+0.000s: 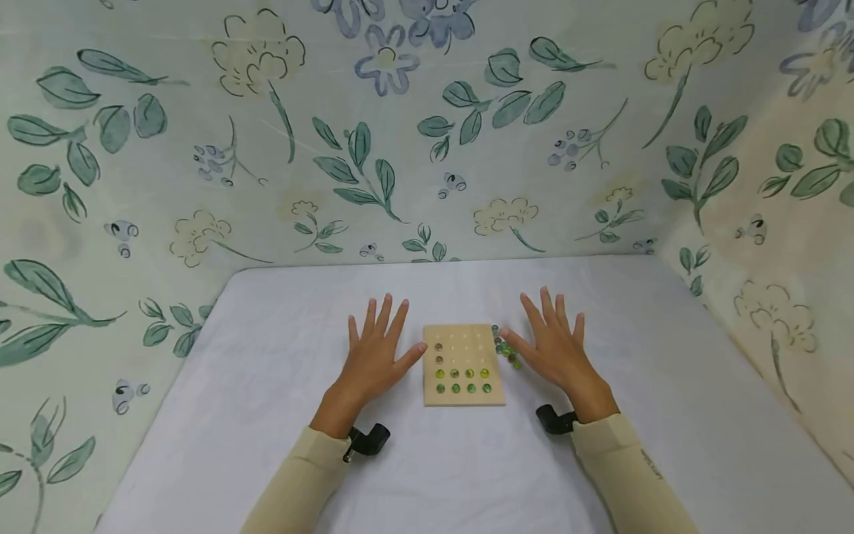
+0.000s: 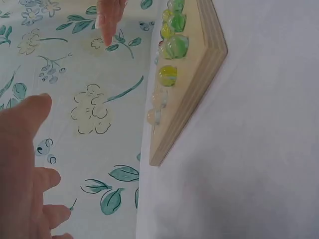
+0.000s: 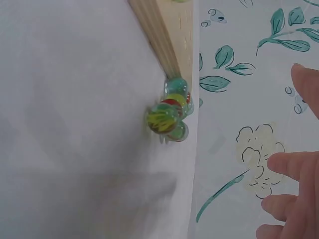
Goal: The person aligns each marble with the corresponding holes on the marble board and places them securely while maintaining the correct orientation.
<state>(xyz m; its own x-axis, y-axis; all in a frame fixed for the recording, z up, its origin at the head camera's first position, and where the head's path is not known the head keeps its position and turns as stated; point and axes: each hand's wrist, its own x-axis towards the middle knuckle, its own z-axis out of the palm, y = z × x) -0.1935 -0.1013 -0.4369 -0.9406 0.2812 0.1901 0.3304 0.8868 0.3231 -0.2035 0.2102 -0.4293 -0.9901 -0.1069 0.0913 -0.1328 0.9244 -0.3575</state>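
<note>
A square wooden board [image 1: 465, 364] with rows of small hollows lies flat on the white table. Green marbles [image 1: 456, 388] fill its nearest row, yellow-green marbles [image 1: 470, 373] the row behind. Two clear or brownish marbles [image 1: 438, 353] sit in the left column. My left hand [image 1: 375, 356] is spread beside the board's left side, its thumb near the edge. To the right, my right hand [image 1: 555, 348] is spread too, its thumb close to a loose group of marbles [image 1: 506, 348]. In the right wrist view those loose marbles [image 3: 167, 117] look green, yellow and red, clustered against the board's corner. Neither hand holds anything.
A white cloth [image 1: 267, 415] covers the table. Behind and beside it hangs flower-patterned fabric [image 1: 373, 148]. A black wrist camera [image 1: 370, 440] is strapped to my left wrist, and another black camera [image 1: 554, 420] to my right.
</note>
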